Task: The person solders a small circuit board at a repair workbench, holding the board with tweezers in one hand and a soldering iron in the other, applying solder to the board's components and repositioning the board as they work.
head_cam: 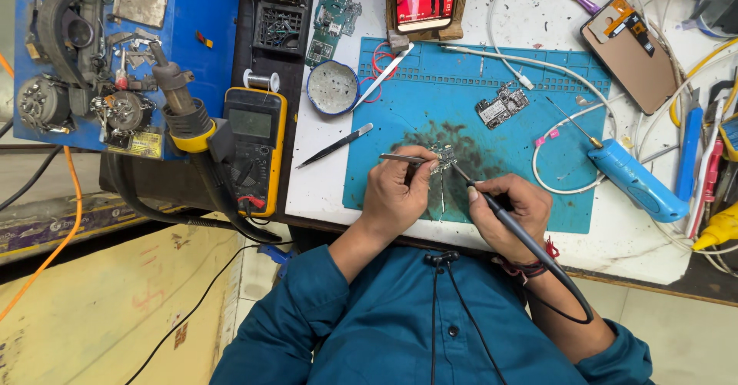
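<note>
Sitting at nine o'clock of the bench, one yellow multimeter (254, 148) is leaning beside a hot-air handpiece (183, 112). One round tin (332, 88) is resting at the blue work mat's (538, 193) eleven o'clock corner, and one spare pair of black tweezers (335, 145) is lying just off the mat's left edge. Two hands are working at the mat's six o'clock edge. The left hand (393, 197) is pinching silver tweezers (403, 157) between thumb and forefinger, tips touching one small circuit board (443, 156). That board is narrow, dark, studded with tiny metal parts, lying on a sooty patch of mat. The right hand (509, 214) is gripping one soldering iron (500, 214) pen-style, fingers curled tight, tip meeting the board. A second, larger board (501, 106) is lying at one o'clock of it, well apart. One blue electric screwdriver (639, 180) is resting at three o'clock.
</note>
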